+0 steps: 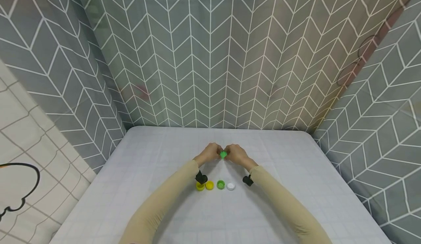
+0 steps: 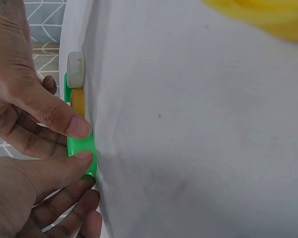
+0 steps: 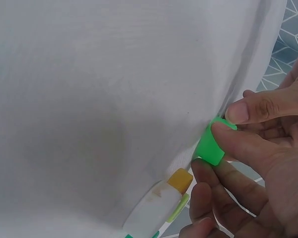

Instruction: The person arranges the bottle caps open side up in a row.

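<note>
Over the far half of the table, my left hand (image 1: 209, 152) and right hand (image 1: 237, 155) meet at a small bright green piece (image 1: 223, 155). Both pinch it, each thumb pressing its side; the right wrist view shows the green piece (image 3: 210, 147) with smooth faces, its exact kind unclear. Beside the right hand's fingers is a small object (image 3: 151, 210) with white, orange and green parts, also partly seen past a thumb in the left wrist view. The head view does not show that object.
Nearer my body stand a yellow tub (image 1: 200, 187), a yellow round piece (image 1: 209, 185), a green ring-shaped piece (image 1: 220, 184) and a white round lid (image 1: 231, 186) in a row. A white cloth covers the table (image 1: 158, 152). Patterned curtains (image 1: 210, 54) hang behind and beside it.
</note>
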Motion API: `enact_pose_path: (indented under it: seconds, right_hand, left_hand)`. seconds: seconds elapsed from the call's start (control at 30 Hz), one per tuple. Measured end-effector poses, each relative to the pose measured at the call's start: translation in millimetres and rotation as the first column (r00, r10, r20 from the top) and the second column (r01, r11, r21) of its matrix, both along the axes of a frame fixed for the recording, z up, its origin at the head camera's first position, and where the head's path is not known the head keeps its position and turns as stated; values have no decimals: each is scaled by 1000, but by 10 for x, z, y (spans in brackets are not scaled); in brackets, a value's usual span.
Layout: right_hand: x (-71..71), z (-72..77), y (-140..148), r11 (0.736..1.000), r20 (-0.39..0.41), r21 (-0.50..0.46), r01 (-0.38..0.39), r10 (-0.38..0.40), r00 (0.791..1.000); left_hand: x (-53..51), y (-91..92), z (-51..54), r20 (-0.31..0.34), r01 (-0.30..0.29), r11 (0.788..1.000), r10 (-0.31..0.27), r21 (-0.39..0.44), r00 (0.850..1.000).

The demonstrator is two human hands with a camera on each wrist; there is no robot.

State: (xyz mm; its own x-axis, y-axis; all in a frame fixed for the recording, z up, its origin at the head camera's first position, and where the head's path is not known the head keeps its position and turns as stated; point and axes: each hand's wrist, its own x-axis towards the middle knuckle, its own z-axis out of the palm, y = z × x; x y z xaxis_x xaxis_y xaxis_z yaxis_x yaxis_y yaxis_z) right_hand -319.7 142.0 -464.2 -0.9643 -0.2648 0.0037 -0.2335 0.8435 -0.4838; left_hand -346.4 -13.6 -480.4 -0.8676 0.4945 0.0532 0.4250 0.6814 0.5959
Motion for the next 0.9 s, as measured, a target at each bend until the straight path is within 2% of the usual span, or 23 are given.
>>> enact_pose_path:
  seconds: [0.37,0.6,0.9]
  right_hand:
    - [25,-17,24,999,-28,-39,-29,28,999]
    - [63,26,75,996,-70,-61,-70,66,995]
    - [85,105,133,985,-107,-155,-70,54,993]
  left_hand:
    - [26,-33,-20,-34,12,1000,-12,16,999]
    - [46,-68,-1,-27,27,994,-25,104,999]
    - [67,-62,98,-3,15,978,-15,206,1000]
